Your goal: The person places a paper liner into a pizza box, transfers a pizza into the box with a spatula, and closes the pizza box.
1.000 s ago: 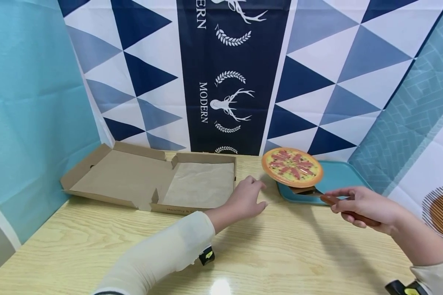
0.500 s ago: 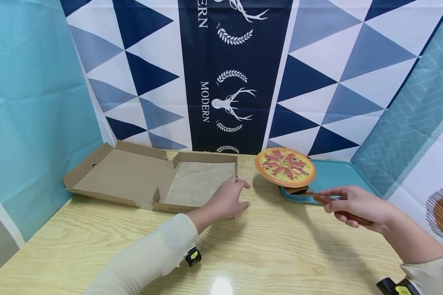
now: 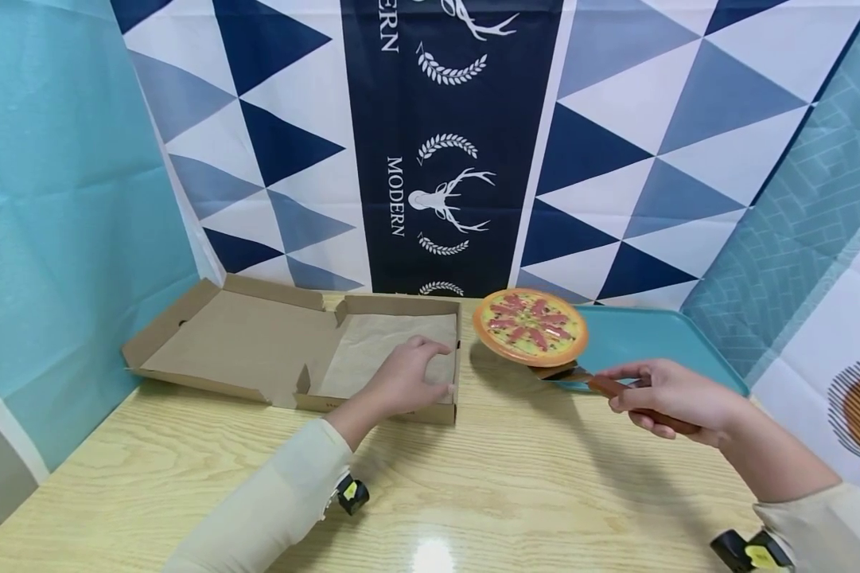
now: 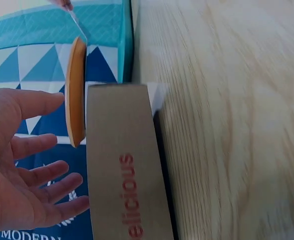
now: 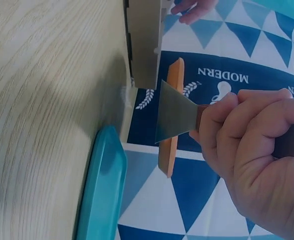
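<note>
My right hand grips the wooden handle of a pizza server with a flat metal blade. On that blade rests a small round pizza with an orange crust and red toppings, raised above the table between box and tray. In the right wrist view the pizza shows edge-on behind the blade. My left hand hovers over the cardboard pizza box, fingers loosely spread and holding nothing. The left wrist view shows the box's printed side wall beside those fingers. Paper lines the box.
The box lid lies folded open to the left. A teal tray sits on the table at the back right, partly behind the server and right hand. Patterned cloth hangs right behind the box and tray.
My right hand has carried the pizza on the server leftward, from over the tray toward the box. My left hand has moved left from beyond the box's right edge to over the box.
</note>
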Demonstrator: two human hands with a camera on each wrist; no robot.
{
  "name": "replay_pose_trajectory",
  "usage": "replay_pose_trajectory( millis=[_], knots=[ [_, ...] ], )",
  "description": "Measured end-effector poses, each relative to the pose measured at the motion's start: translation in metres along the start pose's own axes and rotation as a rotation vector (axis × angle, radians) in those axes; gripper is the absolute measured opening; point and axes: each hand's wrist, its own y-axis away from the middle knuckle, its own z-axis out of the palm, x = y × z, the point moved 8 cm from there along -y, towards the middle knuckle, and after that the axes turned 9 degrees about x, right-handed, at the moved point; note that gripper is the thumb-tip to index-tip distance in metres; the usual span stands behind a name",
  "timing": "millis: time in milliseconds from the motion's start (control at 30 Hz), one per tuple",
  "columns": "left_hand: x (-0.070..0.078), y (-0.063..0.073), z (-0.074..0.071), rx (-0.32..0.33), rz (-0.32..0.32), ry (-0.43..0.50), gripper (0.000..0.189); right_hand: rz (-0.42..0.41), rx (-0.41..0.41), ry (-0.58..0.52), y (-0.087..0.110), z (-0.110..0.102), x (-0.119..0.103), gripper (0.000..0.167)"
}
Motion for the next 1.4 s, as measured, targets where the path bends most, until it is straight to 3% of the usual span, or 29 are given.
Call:
replay_pose_trajectory(
  millis=[733, 1133, 1400],
  knots=[
    [-0.044, 0.023, -0.036, 0.101, -0.037, -0.096, 0.050, -0.013, -0.046, 0.028, -0.020, 0.028, -0.022, 0.067],
    [-0.074, 0.046, -0.055, 0.121, -0.144, -0.048, 0.053, -0.004, -0.041, 0.020, -0.033, 0.043, -0.025, 0.064],
    [-0.093, 0.061, -0.074, 0.155, -0.209, -0.067, 0.057, -0.001, -0.050, 0.030, -0.037, 0.046, -0.028, 0.066]
  ],
)
